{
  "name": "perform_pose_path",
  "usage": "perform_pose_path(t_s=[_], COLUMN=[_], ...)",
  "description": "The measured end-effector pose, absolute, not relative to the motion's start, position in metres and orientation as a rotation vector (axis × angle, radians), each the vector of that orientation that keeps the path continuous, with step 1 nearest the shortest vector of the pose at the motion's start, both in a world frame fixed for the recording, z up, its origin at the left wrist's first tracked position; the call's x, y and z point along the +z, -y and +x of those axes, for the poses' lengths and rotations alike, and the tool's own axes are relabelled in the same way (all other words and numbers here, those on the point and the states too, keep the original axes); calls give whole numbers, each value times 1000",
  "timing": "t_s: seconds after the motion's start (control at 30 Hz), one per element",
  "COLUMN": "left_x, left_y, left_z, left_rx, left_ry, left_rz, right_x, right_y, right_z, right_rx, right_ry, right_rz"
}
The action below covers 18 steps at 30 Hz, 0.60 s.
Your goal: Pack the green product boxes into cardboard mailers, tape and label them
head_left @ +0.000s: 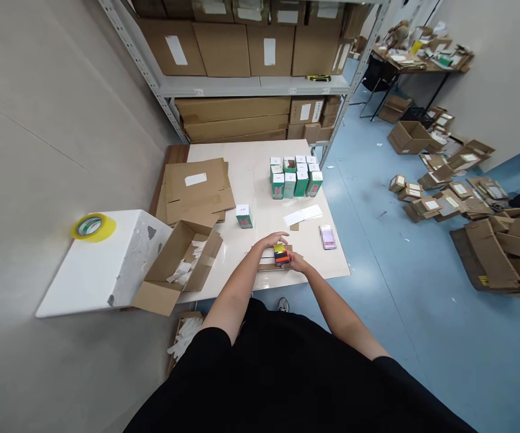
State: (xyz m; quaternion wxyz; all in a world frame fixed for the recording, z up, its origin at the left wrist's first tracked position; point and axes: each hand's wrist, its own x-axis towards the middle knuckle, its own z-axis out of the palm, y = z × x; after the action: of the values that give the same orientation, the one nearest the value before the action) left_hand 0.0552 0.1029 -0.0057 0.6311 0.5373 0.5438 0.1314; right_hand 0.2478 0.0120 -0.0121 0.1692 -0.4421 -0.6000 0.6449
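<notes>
A puzzle cube [281, 254] with yellow, blue and orange faces is held low over the near part of the table. My right hand [296, 261] grips it from the right side. Just beyond the cube's far edge, my left hand [274, 239] reaches with fingers stretched out; whether they touch it I cannot tell. Beneath both hands lies a flat piece of cardboard [266, 266], partly covered. One green and white box [244, 216] stands alone to the left. Several similar boxes [289, 185] are grouped farther back, one with its top open.
Flattened cardboard [201, 192] and an open carton [163, 279] with white paper lie left. Yellow tape [92, 227] rests on a white block [92, 270]. White strips [302, 215] and a purple packet [327, 237] are at right. A carton-filled shelf [255, 86] stands behind.
</notes>
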Motion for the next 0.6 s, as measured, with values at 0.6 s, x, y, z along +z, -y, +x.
perform_pose_path(t_s=[0.6], left_x=[8], left_y=[-102], left_z=[35], left_rx=[527], left_ry=[-1048], left_rz=[1170], right_x=[-16], right_y=[-11], right_z=[254], right_rx=[1932], right_ry=[1669], right_rz=[-1155])
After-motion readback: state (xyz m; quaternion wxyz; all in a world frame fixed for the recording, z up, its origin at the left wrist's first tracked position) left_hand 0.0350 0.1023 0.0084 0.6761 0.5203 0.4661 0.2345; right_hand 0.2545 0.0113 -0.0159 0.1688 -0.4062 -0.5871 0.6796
